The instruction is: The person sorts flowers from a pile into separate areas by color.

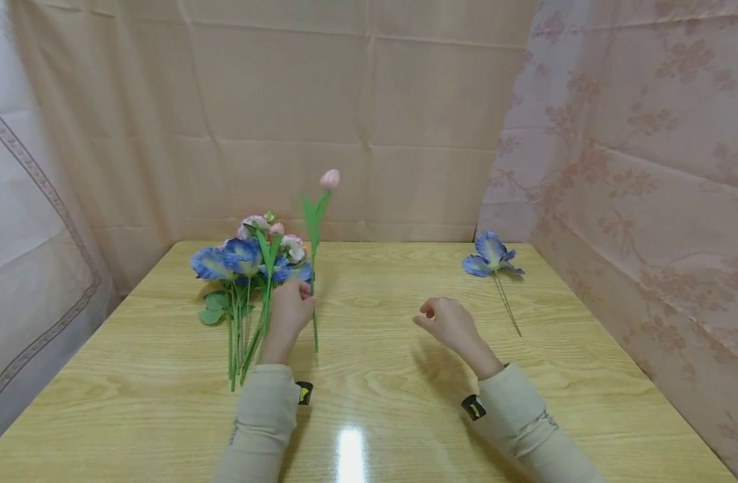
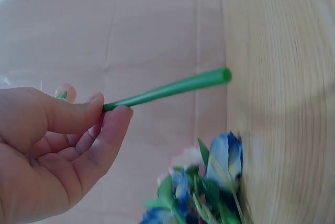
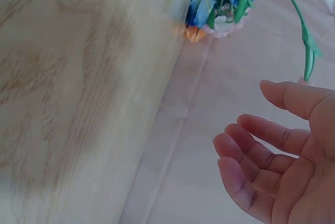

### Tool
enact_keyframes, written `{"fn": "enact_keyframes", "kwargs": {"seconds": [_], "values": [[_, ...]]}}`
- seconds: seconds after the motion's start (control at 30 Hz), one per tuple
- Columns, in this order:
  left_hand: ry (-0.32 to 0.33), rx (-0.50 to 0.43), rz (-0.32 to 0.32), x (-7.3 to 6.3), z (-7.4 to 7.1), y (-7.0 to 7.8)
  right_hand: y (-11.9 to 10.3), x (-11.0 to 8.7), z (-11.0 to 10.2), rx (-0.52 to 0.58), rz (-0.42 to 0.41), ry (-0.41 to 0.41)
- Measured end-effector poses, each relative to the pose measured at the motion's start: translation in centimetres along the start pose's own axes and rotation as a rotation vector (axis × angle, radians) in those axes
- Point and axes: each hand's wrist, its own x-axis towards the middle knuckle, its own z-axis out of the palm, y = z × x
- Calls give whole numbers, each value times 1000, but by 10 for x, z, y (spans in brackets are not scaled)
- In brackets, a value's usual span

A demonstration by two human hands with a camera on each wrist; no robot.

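Observation:
Between thumb and fingers, my left hand (image 1: 292, 306) pinches the green stem of a pink artificial tulip (image 1: 329, 179), which stands nearly upright with its bloom at the top. In the left wrist view the cut end of the tulip stem (image 2: 178, 86) points away from the fingertips. Just left of that hand lies a bunch of artificial flowers (image 1: 242, 258), with blue irises, pale pink blooms and long green stems. My right hand (image 1: 450, 323) hovers over the table with loosely bent fingers and nothing in them. A single blue iris (image 1: 491, 253) lies beyond it to the right.
The wooden table (image 1: 369, 382) carries the flowers. A beige curtain (image 1: 345, 94) hangs behind its far edge, with patterned cloth (image 1: 647, 168) along the right and pale cloth (image 1: 37, 235) along the left. An orange bloom (image 3: 195, 34) shows in the bunch.

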Motion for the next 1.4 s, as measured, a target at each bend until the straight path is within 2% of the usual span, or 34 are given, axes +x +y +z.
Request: {"fn": "enact_keyframes", "kwargs": {"seconds": [0.17,0.37,0.53,0.73,0.93,1.07,1.3,1.4], "values": [[-76,-118,21,-4,11,13,-7,-2,-1,30,-27,-3],[-185,-255,-5,-10,22,28,-18,-5,2,67,-54,-27],[-236,-313,4,-15,30,36,-26,-8,6,108,-103,-58],[-301,-373,38,-20,36,43,-30,-8,15,196,-203,-115],[-354,-389,88,-24,43,46,-33,-10,22,295,-266,-149],[-378,-380,101,-27,46,47,-36,-12,27,338,-268,-145],[-389,-363,96,-30,49,52,-41,-13,31,604,-169,-216],[-390,-354,105,-31,49,54,-41,-14,33,665,-155,-215]]}}
